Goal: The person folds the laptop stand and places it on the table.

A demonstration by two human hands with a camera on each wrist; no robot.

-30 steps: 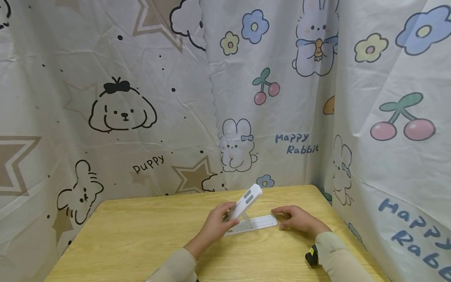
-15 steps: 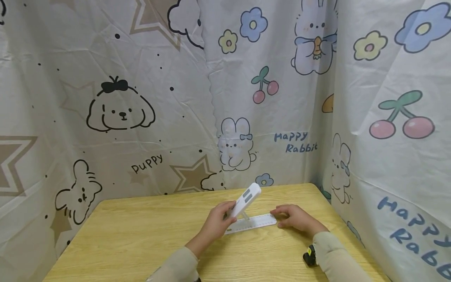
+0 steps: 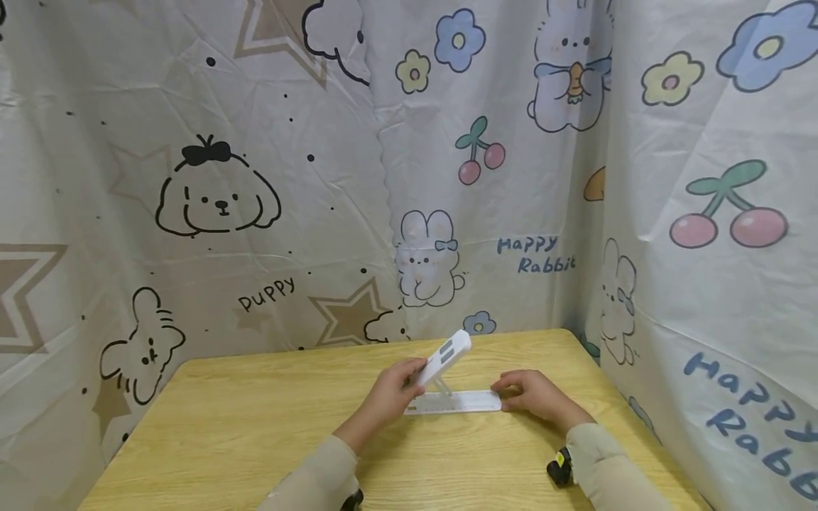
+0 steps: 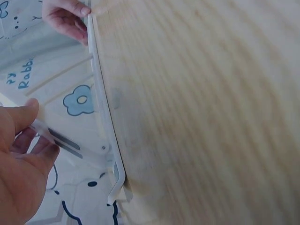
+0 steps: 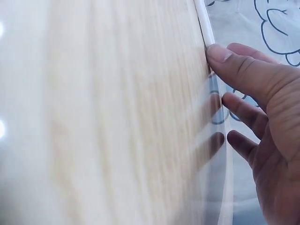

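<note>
A white folding stand sits on the table, its base [image 3: 471, 402] flat and its upper panel [image 3: 451, 353] tilted up on thin struts. Two grey pads show on the panel. My left hand [image 3: 385, 392] grips the panel's lower left end between thumb and fingers; the left wrist view shows the same hand [image 4: 21, 161] with its thumb on the panel's edge. At the base's right end, my right hand [image 3: 532, 392] pinches the corners. In the right wrist view that hand [image 5: 281, 103] has its thumb against the base's edge [image 5: 203, 18].
The wooden table [image 3: 268, 411] extends on both sides of the stand. A patterned curtain [image 3: 345, 177] hangs behind it and along the right side. A small black device [image 3: 559, 467] is at the right sleeve.
The stand's base has turned slightly, its left end moving away from me, so it lies straighter across. My left hand has shifted a little with it. My right fingers have closed onto the base's end.
</note>
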